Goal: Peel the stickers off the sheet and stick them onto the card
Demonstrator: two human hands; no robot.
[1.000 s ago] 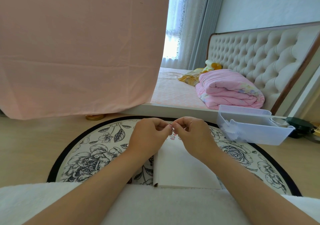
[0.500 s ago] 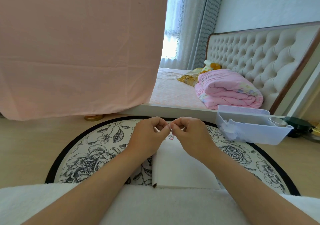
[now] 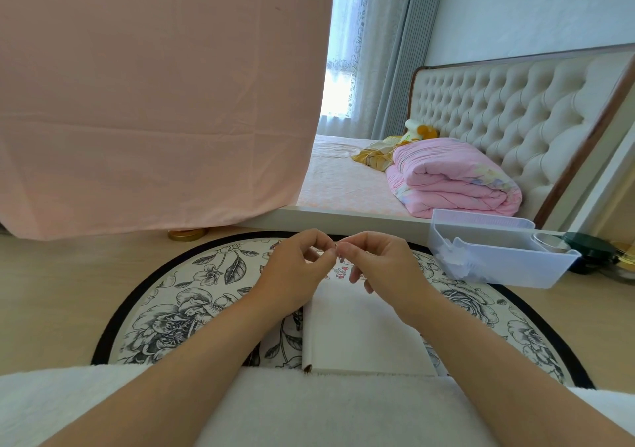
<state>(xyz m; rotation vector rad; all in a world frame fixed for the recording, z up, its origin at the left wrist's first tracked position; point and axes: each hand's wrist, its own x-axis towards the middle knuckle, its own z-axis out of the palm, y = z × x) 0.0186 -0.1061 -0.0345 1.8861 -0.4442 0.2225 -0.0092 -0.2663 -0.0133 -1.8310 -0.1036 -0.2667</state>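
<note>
Where the two hands meet above the far end of the white card [image 3: 360, 336], the left hand [image 3: 295, 269] and the right hand [image 3: 386, 266] are raised with thumb and forefinger tips pressed together. Both are pinching a small piece [image 3: 337, 248] between them. It is too small to tell whether it is a sticker or part of the sheet. On the left hand the other fingers are curled in; on the right hand they hang loosely bent below the pinch.

The card lies flat on a round floral mat [image 3: 192, 295] with a black border, its long side running away from the person and its near edge against white fluffy fabric [image 3: 309, 412] at the bottom of the view. Small red printed figures [image 3: 340, 272] show just beneath the fingertips at the card's far end (whether they sit on the card or on a separate sheet cannot be told).

A translucent plastic bin [image 3: 498, 264] stands to the right on the mat's edge, with pale scraps inside. Behind it is a bed with a tufted headboard [image 3: 515, 110] and a folded pink quilt [image 3: 453, 178]. A pink cloth [image 3: 154, 96] hangs at the left.
</note>
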